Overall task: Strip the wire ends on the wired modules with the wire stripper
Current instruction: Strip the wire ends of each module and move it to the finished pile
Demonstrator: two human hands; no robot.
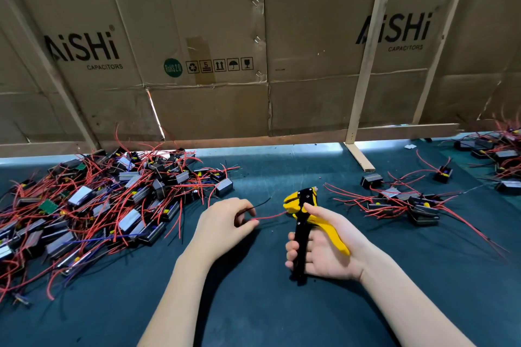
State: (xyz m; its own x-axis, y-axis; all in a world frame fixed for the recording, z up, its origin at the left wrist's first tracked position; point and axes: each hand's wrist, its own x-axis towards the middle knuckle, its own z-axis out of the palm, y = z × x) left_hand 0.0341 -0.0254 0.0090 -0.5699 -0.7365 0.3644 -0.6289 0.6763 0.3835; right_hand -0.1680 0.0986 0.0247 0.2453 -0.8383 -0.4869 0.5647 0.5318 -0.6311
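Fingers (293, 255) of the right hand (324, 251) curl round the black handle of the wire stripper (306, 215); the thumb lies along the yellow handle, which rests across the palm. Palm faces up and left, tool upright, its yellow-and-black head pointing away from the person. Handles stand spread apart.

Left hand (225, 224): thumb and forefinger pinch a red wire (272, 216), remaining fingers curled under, back of hand upward. The wire runs right from the pinch to the stripper head, touching its left side. A black wire (260, 204) rises from the same hand toward the upper right.

Both forearms enter from the bottom edge, bare, converging over the dark green table mat (253, 304).

Large pile of wired modules (93, 205) to the left; smaller group of modules (406, 201) to the right. Cardboard wall (225, 36) behind the bench.
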